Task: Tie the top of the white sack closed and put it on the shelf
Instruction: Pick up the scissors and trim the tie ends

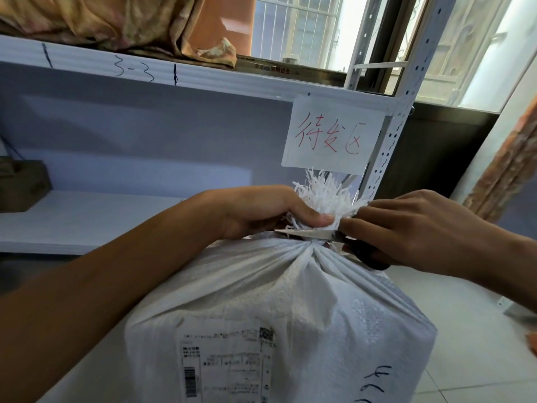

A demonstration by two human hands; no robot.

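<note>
The white woven sack (276,309) stands full in front of me, its top gathered into a tight neck with a frayed white tuft (325,196) above. My left hand (261,212) is closed around the tuft just above the neck. My right hand (406,228) holds scissors (308,234) with dark handles; the blades lie across the neck right under my left thumb. A shipping label (229,362) is stuck on the sack's front. The white metal shelf (87,216) is behind the sack, its lower board level with my left wrist.
A brown box (23,184) sits at the shelf's left end. A paper sign with red writing (331,135) hangs from the upper board marked 3-3. Folded fabric (116,21) lies on that board. A perforated shelf post (386,146) stands at the right, tiled floor (479,330) beyond.
</note>
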